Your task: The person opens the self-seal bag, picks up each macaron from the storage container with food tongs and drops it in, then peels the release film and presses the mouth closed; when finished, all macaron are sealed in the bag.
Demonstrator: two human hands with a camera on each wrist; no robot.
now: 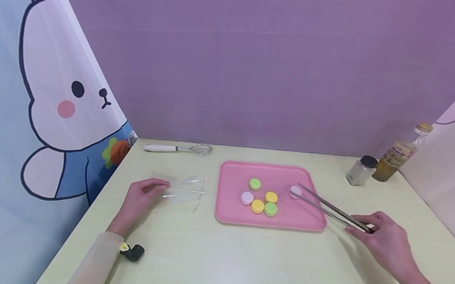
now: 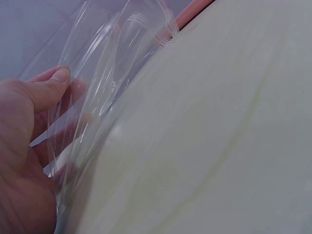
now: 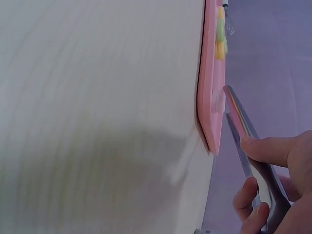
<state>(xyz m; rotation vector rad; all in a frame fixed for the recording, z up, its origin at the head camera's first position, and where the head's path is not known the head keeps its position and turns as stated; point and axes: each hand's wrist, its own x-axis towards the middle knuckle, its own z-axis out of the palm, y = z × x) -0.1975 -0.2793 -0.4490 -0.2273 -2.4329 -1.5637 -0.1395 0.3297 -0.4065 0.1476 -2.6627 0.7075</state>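
My left hand [image 1: 142, 199] pinches a clear plastic bag [image 1: 187, 190] between thumb and fingers, left of the pink tray. In the left wrist view the bag [image 2: 105, 73] spreads out from the fingers in see-through folds. My right hand [image 1: 385, 235] grips metal tongs [image 1: 335, 209] near their closed end. The spread tips of the tongs stand about a lilac macaron [image 1: 295, 192] at the right side of the pink tray [image 1: 234, 172]. Green [image 1: 255, 184], yellow and lilac macarons lie grouped around the tray's middle.
Behind the bag lies a whisk [image 1: 162, 148] with a white handle. At the back right stand a small jar [image 1: 361, 171] with a black lid and a corked bottle [image 1: 398, 153]. A purple backdrop [image 1: 253, 84] rises along the table's far edge.
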